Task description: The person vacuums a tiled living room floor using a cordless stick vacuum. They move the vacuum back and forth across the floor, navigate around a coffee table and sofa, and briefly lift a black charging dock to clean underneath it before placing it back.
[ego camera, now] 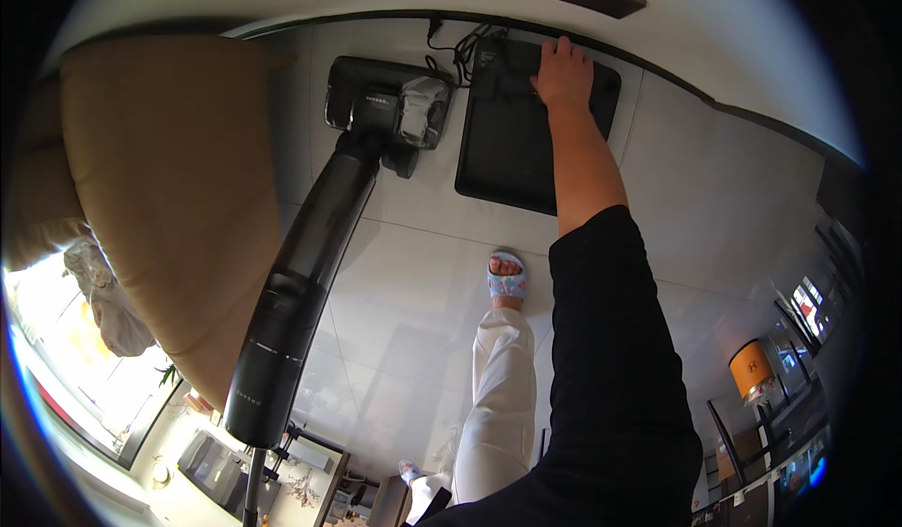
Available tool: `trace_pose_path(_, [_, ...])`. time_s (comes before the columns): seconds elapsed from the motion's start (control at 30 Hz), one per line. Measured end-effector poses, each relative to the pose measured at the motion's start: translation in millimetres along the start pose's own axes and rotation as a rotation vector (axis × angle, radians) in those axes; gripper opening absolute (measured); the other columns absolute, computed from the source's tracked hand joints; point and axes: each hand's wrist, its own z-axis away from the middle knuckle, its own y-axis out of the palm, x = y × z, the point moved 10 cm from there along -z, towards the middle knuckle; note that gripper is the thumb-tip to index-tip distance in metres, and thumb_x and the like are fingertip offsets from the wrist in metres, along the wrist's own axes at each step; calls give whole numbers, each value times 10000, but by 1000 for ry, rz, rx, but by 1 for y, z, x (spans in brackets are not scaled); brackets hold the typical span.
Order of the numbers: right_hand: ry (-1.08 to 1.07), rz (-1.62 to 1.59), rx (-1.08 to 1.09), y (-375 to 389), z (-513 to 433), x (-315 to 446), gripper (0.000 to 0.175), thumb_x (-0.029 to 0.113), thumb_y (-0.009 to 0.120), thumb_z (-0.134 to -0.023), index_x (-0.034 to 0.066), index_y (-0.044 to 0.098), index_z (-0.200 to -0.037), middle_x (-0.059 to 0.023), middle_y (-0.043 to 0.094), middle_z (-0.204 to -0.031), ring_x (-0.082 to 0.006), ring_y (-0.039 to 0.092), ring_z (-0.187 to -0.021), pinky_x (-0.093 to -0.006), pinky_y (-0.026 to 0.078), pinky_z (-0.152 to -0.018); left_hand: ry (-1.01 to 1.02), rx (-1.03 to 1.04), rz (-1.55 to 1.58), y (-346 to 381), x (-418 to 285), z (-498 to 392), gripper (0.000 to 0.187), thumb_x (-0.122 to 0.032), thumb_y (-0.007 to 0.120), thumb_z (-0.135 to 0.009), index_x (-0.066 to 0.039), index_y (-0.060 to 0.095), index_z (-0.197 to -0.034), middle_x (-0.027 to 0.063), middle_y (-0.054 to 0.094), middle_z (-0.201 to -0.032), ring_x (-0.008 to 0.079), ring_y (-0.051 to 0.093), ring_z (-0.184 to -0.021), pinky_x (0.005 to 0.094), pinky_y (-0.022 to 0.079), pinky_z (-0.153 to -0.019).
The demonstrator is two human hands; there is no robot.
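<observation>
My right hand reaches down to a black charging base lying flat on the floor by the wall. Its fingers curl over the far rim, and the thumb lies on the raised back part. My forearm and black sleeve cover part of the base's right side. To the left leans a black Dreame upright floor washer, its floor head flat on the tiles beside the base, apart from it. The washer's thin handle tube runs out at the bottom edge. My left hand is out of view.
Black power cables lie between the floor head and the base, near the wall. A brown upholstered seat stands left of the washer. My slippered foot is on the tiled floor. Chairs and an orange container are at right.
</observation>
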Motion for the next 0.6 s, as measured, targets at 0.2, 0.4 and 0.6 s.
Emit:
trace_pose_path(0.2, [74, -41, 169, 11, 42, -53, 536, 370, 840, -697, 102, 591, -1088, -77, 643, -1047, -285, 639, -972, -404, 537, -818, 65, -18, -128, 11, 16, -32, 481, -449, 765, -825, -19, 712, -1035, 92, 704, -817, 175, 625, -747, 361, 501, -676])
trace_pose_path(0.4, [362, -93, 283, 54, 180, -158, 584, 459, 816, -687, 107, 581, -1090, -106, 676, -1013, -313, 653, -980, -431, 546, -811, 190, 43, 29, 55, 11, -75, 419, -381, 755, -850, 5, 714, -1009, 70, 697, -802, 146, 610, -735, 343, 494, -661])
trace_pose_path(0.6, [884, -126, 387, 96, 382, -309, 624, 532, 728, -747, 85, 560, -1147, -145, 671, -1125, -364, 646, -1046, -486, 541, -837, 257, -1, 54, 89, -26, -107, 405, -372, 756, -851, 3, 718, -1000, 60, 688, -781, 137, 600, -719, 335, 488, -647])
